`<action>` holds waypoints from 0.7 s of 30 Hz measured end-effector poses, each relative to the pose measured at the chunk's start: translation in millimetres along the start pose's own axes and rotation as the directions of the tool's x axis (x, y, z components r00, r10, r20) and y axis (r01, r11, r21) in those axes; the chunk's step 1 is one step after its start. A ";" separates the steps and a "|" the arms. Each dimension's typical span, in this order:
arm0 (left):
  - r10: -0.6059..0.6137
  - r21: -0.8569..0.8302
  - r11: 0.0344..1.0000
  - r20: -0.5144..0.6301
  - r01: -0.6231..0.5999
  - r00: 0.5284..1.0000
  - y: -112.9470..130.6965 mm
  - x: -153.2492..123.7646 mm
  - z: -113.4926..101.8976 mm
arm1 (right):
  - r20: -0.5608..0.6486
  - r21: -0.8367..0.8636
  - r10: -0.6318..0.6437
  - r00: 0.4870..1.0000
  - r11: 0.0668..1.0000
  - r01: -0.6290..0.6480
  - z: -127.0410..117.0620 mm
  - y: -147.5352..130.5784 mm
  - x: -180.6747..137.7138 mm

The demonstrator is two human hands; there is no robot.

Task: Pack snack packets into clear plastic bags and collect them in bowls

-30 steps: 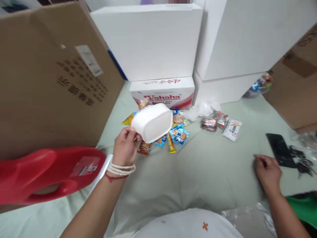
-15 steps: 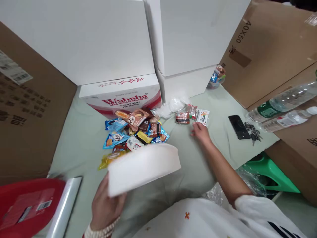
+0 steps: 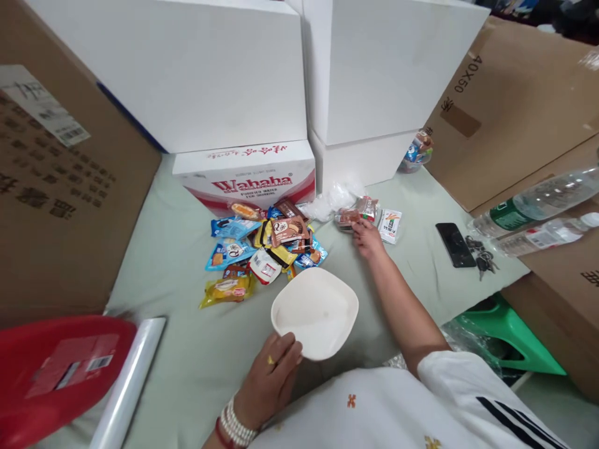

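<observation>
My left hand (image 3: 274, 374) grips the near rim of a white rounded-square dish (image 3: 322, 305), thumb and fingers on its edge. The inside of the dish faces up toward me. My right hand (image 3: 369, 239) reaches forward with its fingertips closed on a small brown snack packet (image 3: 346, 217). Just behind those fingers lies a red snack packet (image 3: 367, 207), and to the right a white packet (image 3: 390, 224). A heap of wrapped snacks, with a brown cookie packet (image 3: 289, 231) on top and a yellow packet (image 3: 228, 290) in front, lies beyond the dish.
Behind the snacks stand a Wahaha carton (image 3: 253, 181) and clear plastic bags (image 3: 334, 198). A phone (image 3: 455, 244), keys (image 3: 484, 255) and plastic bottles (image 3: 528, 209) lie at the right. At the left are a red basin (image 3: 56, 368) and a film roll (image 3: 128, 380).
The dish has turned from its side to face up, and my left hand has moved right with it. My right hand has shifted left from beside the white packet onto the brown snack packet.
</observation>
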State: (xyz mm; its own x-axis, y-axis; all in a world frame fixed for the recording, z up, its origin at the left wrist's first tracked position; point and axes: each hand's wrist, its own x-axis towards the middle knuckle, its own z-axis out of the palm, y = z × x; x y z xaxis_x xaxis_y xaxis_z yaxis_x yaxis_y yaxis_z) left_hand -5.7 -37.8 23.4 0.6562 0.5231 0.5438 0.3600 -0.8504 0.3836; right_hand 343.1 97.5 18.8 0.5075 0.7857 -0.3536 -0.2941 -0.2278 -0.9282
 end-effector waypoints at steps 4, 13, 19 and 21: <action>0.033 -0.065 0.997 0.066 -0.029 0.997 -3.4 3.9 18.7 | 0.160 -0.009 -0.076 0.984 0.997 0.079 -29.9 -30.1 -37.7; 0.041 -0.071 0.997 0.090 -0.034 0.995 -5.0 -6.8 43.3 | 0.687 -0.717 0.353 0.635 0.188 0.671 14.7 1.1 -115.7; -0.106 0.063 0.992 -0.008 0.107 0.994 -14.3 -27.0 26.4 | 0.599 -0.801 0.056 0.799 0.021 0.599 26.9 4.6 -104.1; -0.164 0.107 0.979 -0.072 0.171 0.984 -23.0 -34.3 17.3 | 0.382 -0.913 -0.179 0.907 0.081 0.401 4.6 -22.1 -68.7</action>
State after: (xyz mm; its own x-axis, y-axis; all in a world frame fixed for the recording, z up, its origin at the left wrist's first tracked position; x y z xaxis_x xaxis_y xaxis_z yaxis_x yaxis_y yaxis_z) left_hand -25.0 -37.2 -17.0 0.5389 0.6579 0.5260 0.5360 -0.7496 0.3884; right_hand 310.9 51.1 64.1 0.2031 0.9729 -0.1106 0.9186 -0.2284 -0.3226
